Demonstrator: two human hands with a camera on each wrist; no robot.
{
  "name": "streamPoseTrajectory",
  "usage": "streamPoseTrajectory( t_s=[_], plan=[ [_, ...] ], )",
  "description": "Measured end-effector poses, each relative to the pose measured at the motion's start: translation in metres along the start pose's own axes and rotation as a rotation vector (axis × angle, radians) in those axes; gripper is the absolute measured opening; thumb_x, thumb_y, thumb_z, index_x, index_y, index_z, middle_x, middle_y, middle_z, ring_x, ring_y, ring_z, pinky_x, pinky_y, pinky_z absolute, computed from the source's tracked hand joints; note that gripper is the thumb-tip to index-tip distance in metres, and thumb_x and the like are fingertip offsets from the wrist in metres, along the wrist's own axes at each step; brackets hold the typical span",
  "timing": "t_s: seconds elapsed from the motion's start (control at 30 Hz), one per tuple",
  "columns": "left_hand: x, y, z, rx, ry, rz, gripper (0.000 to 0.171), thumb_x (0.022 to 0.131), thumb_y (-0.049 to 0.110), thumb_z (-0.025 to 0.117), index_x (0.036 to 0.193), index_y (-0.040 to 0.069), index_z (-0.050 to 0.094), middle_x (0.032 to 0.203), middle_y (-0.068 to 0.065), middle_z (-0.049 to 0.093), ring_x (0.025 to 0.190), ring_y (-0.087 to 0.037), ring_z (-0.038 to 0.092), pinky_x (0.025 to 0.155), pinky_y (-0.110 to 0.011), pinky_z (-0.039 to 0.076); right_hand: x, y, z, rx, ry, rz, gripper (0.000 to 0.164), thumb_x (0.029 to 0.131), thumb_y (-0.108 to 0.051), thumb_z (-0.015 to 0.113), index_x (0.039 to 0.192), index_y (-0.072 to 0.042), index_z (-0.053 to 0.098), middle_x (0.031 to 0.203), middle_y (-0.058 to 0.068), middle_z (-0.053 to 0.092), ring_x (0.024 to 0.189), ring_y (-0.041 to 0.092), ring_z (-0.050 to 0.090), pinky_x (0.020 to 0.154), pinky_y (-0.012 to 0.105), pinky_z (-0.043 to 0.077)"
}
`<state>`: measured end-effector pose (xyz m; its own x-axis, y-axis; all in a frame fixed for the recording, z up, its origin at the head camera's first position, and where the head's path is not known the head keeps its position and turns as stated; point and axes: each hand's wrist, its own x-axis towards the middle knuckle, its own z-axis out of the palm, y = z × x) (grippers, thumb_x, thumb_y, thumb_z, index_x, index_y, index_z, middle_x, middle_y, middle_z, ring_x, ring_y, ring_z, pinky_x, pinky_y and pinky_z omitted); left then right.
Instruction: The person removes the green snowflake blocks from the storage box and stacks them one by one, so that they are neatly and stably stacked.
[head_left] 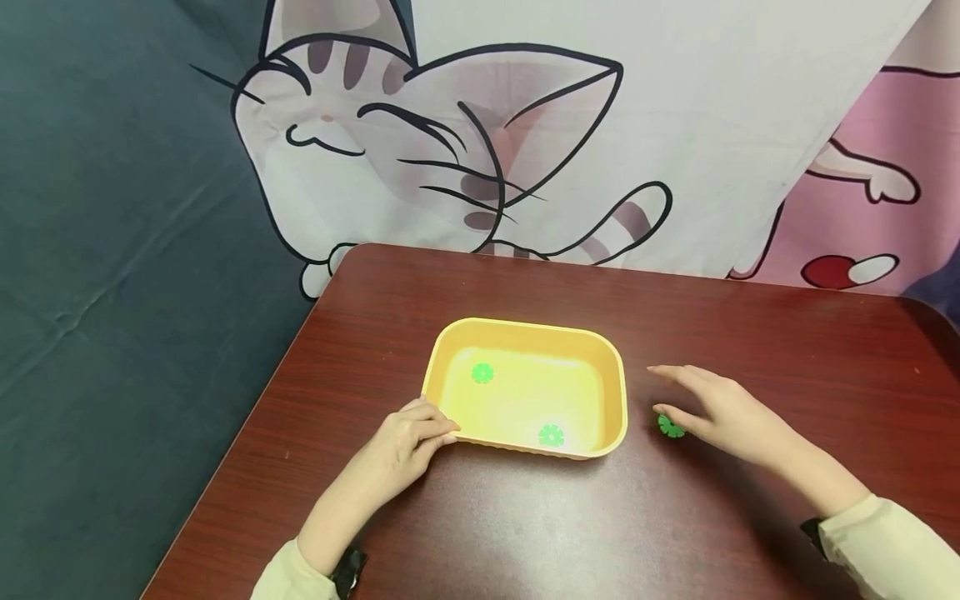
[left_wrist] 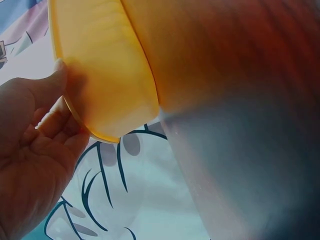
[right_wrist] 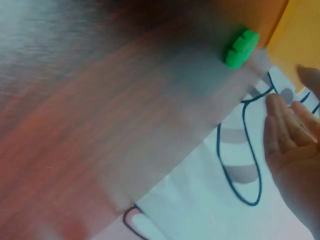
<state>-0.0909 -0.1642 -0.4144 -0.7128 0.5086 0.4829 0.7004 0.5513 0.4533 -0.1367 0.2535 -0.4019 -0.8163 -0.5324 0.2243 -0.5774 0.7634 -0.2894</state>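
A yellow rectangular tub (head_left: pixel 525 323) stands on the table, with two green flower-shaped discs inside: one disc (head_left: pixel 482 372) toward the back left, another disc (head_left: pixel 551 435) by the front wall. My left hand (head_left: pixel 408 442) pinches the tub's rim at its front left corner, thumb on one side and fingers on the other, as the left wrist view also shows. To the right of the tub, my right hand (head_left: pixel 731 417) hovers with fingers spread and nothing between them. Under its thumb a third green disc (right_wrist: pixel 242 49) lies on the table, partly covered in the head view.
The dark red wooden table (head_left: pixel 570 533) carries the tub and the loose disc. Behind its far edge hangs a white cloth (head_left: pixel 712 125) printed with cartoon cats. A dark grey-green cloth (head_left: pixel 135 292) hangs along the left side.
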Motion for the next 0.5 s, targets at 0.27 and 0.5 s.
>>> streamPoseTrajectory(
  t_s=[0.27, 0.5],
  plan=[
    [0.0, 0.0, -0.001, 0.008, -0.007, 0.006, 0.006, 0.078, 0.006, 0.073, 0.084, 0.004, 0.073, 0.08, 0.002, 0.065, 0.081, -0.012, 0.058, 0.073, -0.017, 0.049, 0.025, -0.015, -0.001, 0.038, 0.064, -0.085, 0.05, 0.074, -0.019, 0.079, 0.12, -0.011, 0.06, 0.111, -0.001, 0.064, 0.101, 0.011, 0.059, 0.082, 0.031, 0.05],
    [0.0, 0.0, -0.002, 0.024, -0.029, -0.012, 0.007, 0.08, 0.007, 0.072, 0.086, 0.004, 0.073, 0.081, 0.001, 0.066, 0.083, -0.013, 0.058, 0.074, -0.019, 0.05, 0.058, -0.031, -0.001, 0.079, 0.018, -0.148, 0.048, 0.079, -0.019, 0.075, 0.121, -0.007, 0.057, 0.102, 0.0, 0.063, 0.096, 0.015, 0.06, 0.08, 0.037, 0.052]
  ],
)
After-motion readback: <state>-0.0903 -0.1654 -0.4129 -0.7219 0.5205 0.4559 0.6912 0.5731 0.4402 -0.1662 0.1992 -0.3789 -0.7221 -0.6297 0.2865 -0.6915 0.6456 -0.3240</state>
